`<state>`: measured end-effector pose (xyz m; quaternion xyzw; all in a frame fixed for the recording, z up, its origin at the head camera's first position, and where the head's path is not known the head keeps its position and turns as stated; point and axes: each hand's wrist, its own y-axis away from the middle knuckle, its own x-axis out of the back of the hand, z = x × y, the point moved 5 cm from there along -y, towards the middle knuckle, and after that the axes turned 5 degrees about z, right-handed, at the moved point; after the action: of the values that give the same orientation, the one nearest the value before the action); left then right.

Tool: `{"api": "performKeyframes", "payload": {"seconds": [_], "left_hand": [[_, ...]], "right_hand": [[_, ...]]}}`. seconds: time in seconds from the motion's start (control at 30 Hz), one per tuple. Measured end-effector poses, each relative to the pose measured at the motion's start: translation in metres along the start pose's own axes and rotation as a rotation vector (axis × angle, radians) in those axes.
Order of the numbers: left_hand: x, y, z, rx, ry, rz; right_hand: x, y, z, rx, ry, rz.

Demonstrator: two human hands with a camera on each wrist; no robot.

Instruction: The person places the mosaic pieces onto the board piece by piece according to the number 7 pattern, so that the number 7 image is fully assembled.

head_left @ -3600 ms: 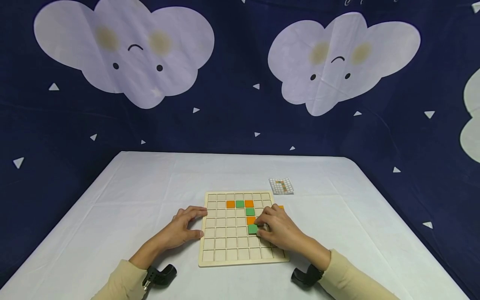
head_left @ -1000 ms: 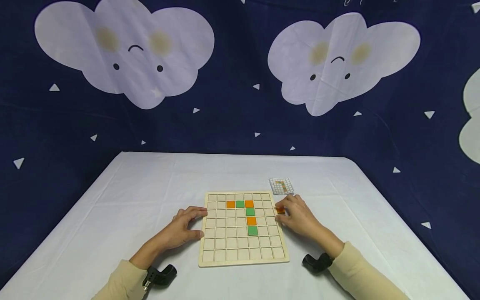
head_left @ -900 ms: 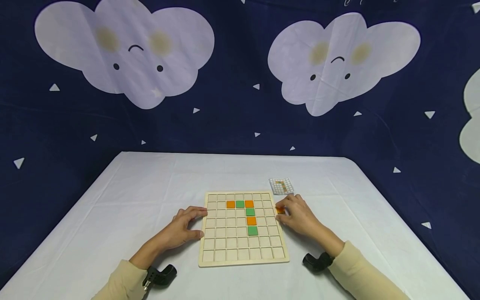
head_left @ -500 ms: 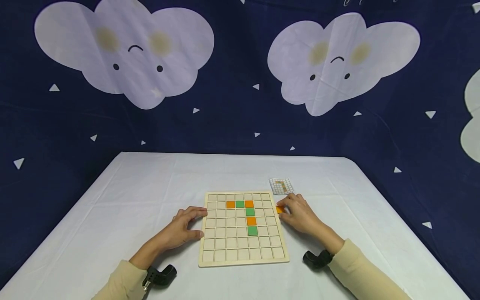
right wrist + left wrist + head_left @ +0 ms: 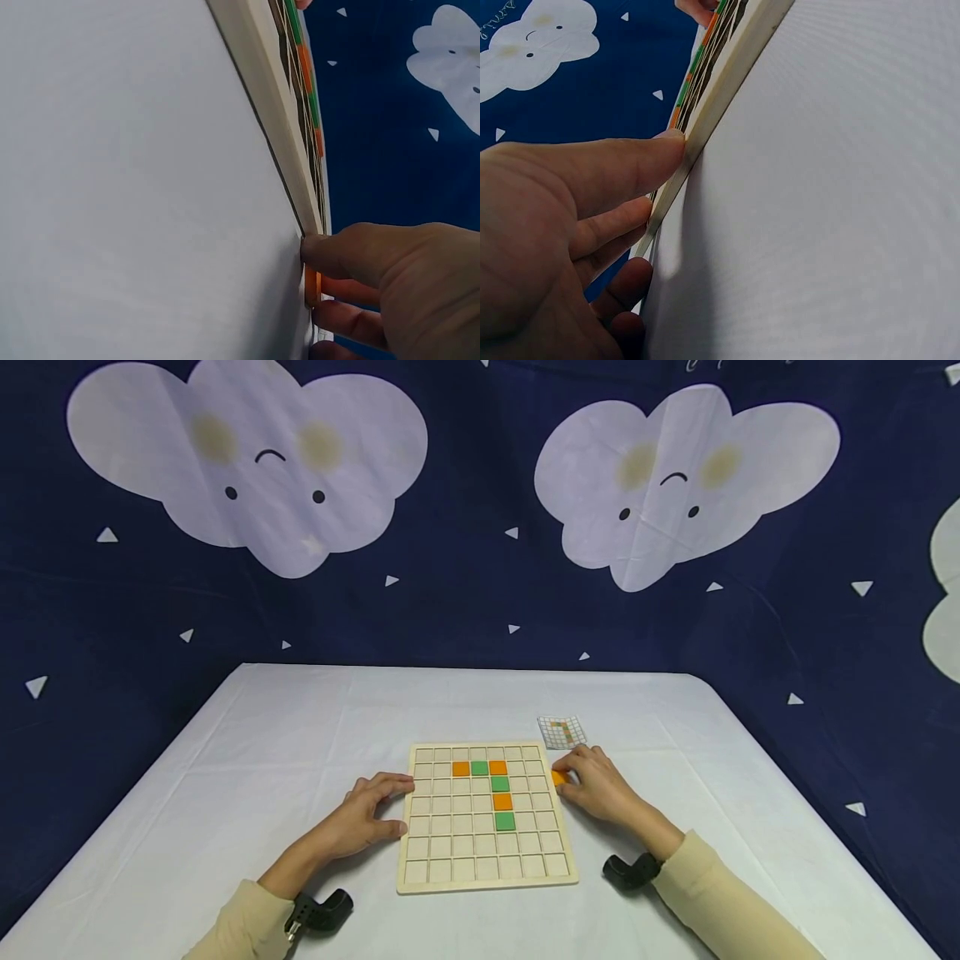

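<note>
A wooden grid board (image 5: 450, 888) lies flat on the table, with orange and green square tiles set in its cells. They form a row near the top and a column running down to a green tile (image 5: 506, 821). At the board's left edge my left hand (image 5: 360, 814) rests with spread fingers; in the left wrist view its thumb (image 5: 641, 166) touches the rim. Just off the right edge, my right hand (image 5: 600, 789) pinches an orange tile (image 5: 559, 777) between thumb and fingers. The right wrist view shows that orange tile (image 5: 312, 289) edge-on, partly covered by the thumb.
A small card (image 5: 562, 732) printed with a coloured grid pattern lies behind the board's upper right corner. White cloth (image 5: 300, 718) covers the table, and a dark blue cloud-print backdrop (image 5: 465, 610) hangs behind it.
My right hand has left the green tile flat in its cell and moved right to the orange tile beside the board. Lately that tile has shifted slightly in its fingers. My left hand has stayed put.
</note>
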<state>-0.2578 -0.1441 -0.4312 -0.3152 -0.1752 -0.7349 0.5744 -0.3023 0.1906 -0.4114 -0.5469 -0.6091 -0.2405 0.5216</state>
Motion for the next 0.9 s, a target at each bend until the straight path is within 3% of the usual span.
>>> {"api": "performKeyframes", "payload": {"seconds": [0.9], "left_hand": [[-0.0009, -0.0007, -0.0004, 0.002, -0.003, 0.005]], "right_hand": [[0.0015, 0.0026, 0.0058, 0.03, -0.017, 0.006]]}}
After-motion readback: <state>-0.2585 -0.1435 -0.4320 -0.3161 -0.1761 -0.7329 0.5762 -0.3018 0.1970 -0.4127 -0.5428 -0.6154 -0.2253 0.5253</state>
